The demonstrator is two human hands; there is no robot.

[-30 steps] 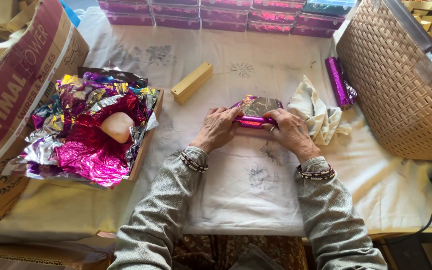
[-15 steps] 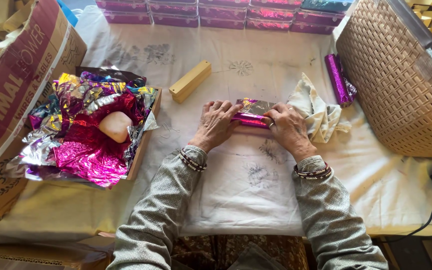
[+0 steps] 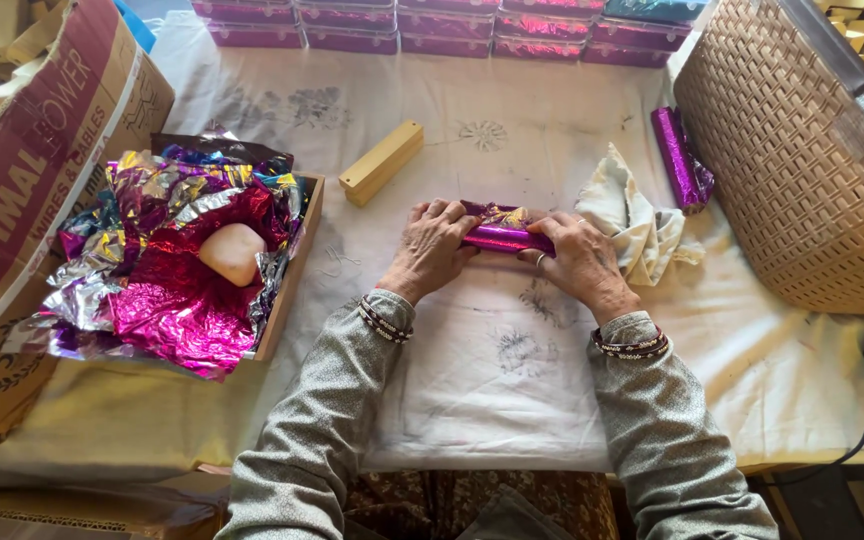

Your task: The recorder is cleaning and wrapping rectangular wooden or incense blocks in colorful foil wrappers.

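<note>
We see a white cloth-covered table [image 3: 452, 400] with a woven basket [image 3: 802, 170] at right and a tray of crumpled foil sheets [image 3: 182, 270] at left. At centre, our left hand [image 3: 432, 245] and right hand [image 3: 577, 255] each clasp an end of a purple foil-wrapped bar [image 3: 502, 236] lying on the cloth.

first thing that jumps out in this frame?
Both hands, left hand and right hand, press on a purple foil bar at the middle of the white cloth. Left of them, a tray holds a bright heap of crumpled foil sheets. A woven basket stands at the right edge, with a wrapped purple bar beside it.
</note>
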